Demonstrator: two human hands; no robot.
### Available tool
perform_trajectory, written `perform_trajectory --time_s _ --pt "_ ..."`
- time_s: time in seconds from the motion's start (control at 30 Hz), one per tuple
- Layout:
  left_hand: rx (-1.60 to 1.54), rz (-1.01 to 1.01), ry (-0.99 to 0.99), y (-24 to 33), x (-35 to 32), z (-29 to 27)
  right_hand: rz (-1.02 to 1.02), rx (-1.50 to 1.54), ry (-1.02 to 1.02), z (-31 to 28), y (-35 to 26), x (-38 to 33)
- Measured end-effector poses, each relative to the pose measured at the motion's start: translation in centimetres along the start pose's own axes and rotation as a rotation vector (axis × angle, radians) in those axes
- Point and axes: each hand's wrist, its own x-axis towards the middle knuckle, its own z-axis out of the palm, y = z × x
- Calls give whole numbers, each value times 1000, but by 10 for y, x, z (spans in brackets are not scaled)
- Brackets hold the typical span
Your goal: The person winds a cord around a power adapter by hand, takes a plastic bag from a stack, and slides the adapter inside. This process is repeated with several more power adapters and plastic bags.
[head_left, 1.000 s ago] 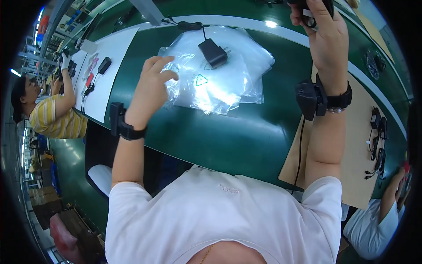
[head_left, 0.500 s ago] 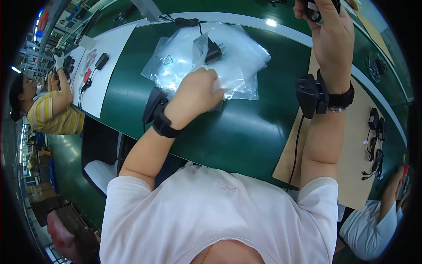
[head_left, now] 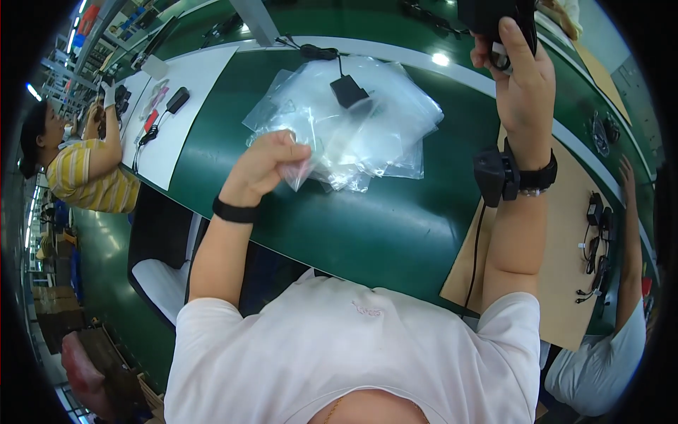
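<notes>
My left hand (head_left: 265,166) pinches a clear plastic bag (head_left: 298,172) between thumb and fingers, at the near left side of a pile of clear plastic bags (head_left: 402,106). On that pile lies a black power adapter (head_left: 348,92), its cord leading to a coiled bundle behind. Raised at the upper right, my right hand (head_left: 526,92) is closed around another black power adapter (head_left: 487,14) with a bundled black cable. The picture's rim cuts off part of what it holds.
The bags lie on a green table (head_left: 374,233). A brown cardboard sheet (head_left: 526,247) at right carries several black adapters (head_left: 597,212) with cords. A white sheet (head_left: 187,120) at left holds one adapter (head_left: 176,100). Co-workers sit left (head_left: 92,169) and right (head_left: 593,374).
My left hand has drawn back to the left, with a clear bag in its fingers. My right hand has shifted slightly left and down. The right co-worker's arm has stretched out along the table.
</notes>
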Motion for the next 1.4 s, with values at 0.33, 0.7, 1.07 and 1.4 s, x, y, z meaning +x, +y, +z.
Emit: perform_trajectory --time_s 0.33,0.7,1.07,1.4 --pt "376 59 47 -23 -8 48 763 448 -311 56 15 -63" --pt "641 455 173 -25 2 82 552 -289 -146 29 33 -105" --pt "550 695 132 15 5 106 -11 -1289 -670 43 -7 -116" --pt "831 659 -35 41 1 106 635 -602 -307 14 -24 -74"
